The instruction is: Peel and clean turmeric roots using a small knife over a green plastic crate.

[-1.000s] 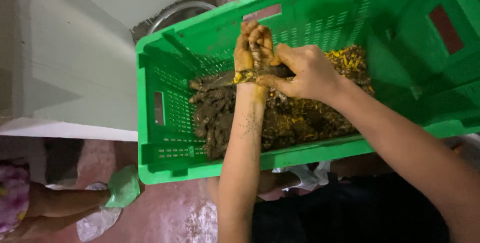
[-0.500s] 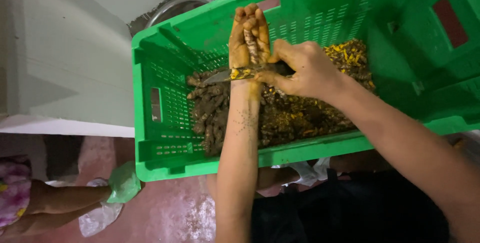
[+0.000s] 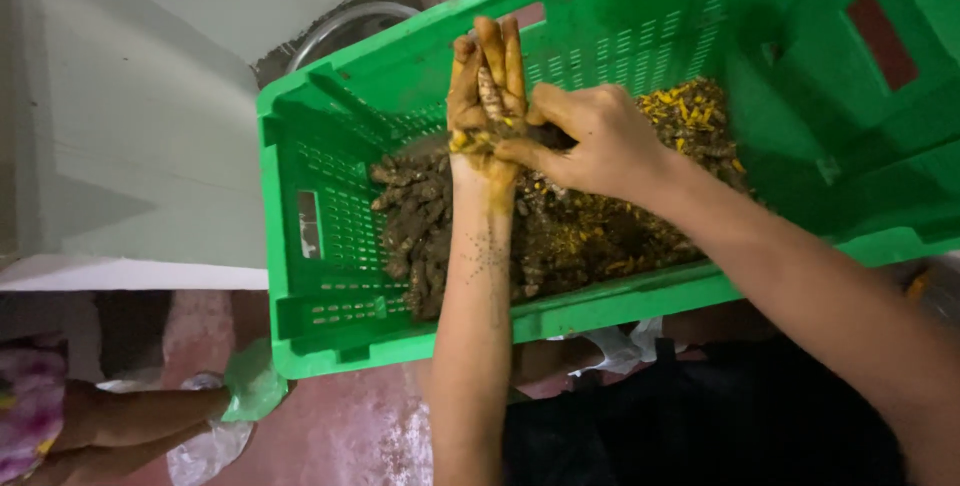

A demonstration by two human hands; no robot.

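Head view: left hand [image 3: 487,96] reaching up over the green crate [image 3: 330,246], fingers stretched straight and stained yellow, a knobbly brown root [image 3: 492,98] lying along the palm, cradled rather than clenched. Right hand [image 3: 590,141] coming in from the right, grip closing together, thumb and fingertips pinching at the lower end of that root by the left palm; whatever sits inside the pinch hidden, cannot tell. Both hands hovering above the heap of muddy roots [image 3: 420,226] filling the crate's left part, yellow cut pieces [image 3: 690,116] lying toward the right. Crate tilting, resting near the person's lap. White block [image 3: 150,146] sitting just left of the crate. Metal bowl rim [image 3: 345,26] showing behind the crate's far corner. Another person's arm [image 3: 130,421] lying at lower left on the reddish floor [image 3: 340,436].
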